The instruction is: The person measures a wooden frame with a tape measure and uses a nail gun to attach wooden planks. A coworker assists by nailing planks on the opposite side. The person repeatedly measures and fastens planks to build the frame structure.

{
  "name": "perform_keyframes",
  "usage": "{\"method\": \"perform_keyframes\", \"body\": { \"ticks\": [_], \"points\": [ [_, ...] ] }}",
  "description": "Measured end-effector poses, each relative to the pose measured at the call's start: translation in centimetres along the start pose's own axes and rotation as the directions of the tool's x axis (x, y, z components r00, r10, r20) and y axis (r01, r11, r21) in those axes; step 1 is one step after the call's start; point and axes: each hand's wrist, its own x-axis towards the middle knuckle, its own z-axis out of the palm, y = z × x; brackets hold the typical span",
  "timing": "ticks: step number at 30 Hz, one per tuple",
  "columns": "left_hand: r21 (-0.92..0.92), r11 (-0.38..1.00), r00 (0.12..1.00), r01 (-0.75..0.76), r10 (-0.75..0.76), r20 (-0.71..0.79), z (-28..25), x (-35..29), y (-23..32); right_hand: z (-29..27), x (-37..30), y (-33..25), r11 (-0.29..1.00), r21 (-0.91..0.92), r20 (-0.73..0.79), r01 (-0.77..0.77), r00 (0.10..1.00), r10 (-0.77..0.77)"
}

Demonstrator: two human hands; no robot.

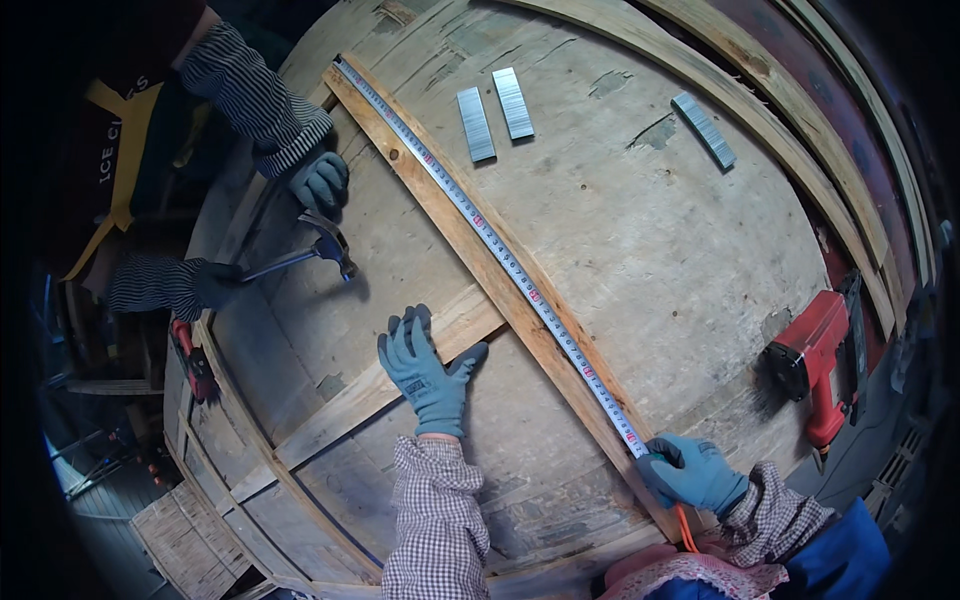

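My left hand, in a blue-grey work glove, lies with fingers spread on a wooden crosspiece. My right hand, gloved alike, is closed around a tape measure whose case is mostly hidden; an orange strap hangs below it. The extended tape blade runs along a long wooden batten, its far end at the batten's far left tip. The crosspiece meets the batten's left edge near the middle.
Across the table, a co-worker's gloved hand holds a hammer; the other hand rests near the hammer head. Three staple strips lie on the plywood. A red nail gun sits at right, below long boards.
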Motion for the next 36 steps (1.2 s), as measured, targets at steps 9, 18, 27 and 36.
{"method": "perform_keyframes", "body": {
  "ticks": [9,18,27,36],
  "points": [
    [-0.065,0.998,1.0,-0.004,0.002,-0.031,-0.2,0.1,-0.2,0.0,0.1,-0.9,0.998,-0.052,-0.005,-0.02,1.0,0.02],
    [-0.06,0.998,0.995,-0.012,0.006,-0.097,-0.2,-1.1,0.7,-0.3,0.0,-1.5,0.991,-0.132,-0.011,-0.005,1.0,0.004],
    [-0.181,0.983,0.995,0.042,-0.025,0.094,-2.0,-16.2,6.4,-0.4,-0.1,-1.5,0.996,-0.091,0.009,-0.009,1.0,0.01],
    [-0.134,0.991,0.982,0.032,-0.006,0.188,-1.1,-18.0,6.5,-0.4,0.9,1.0,0.997,-0.07,0.065,0.022,0.998,-0.017]
  ]
}}
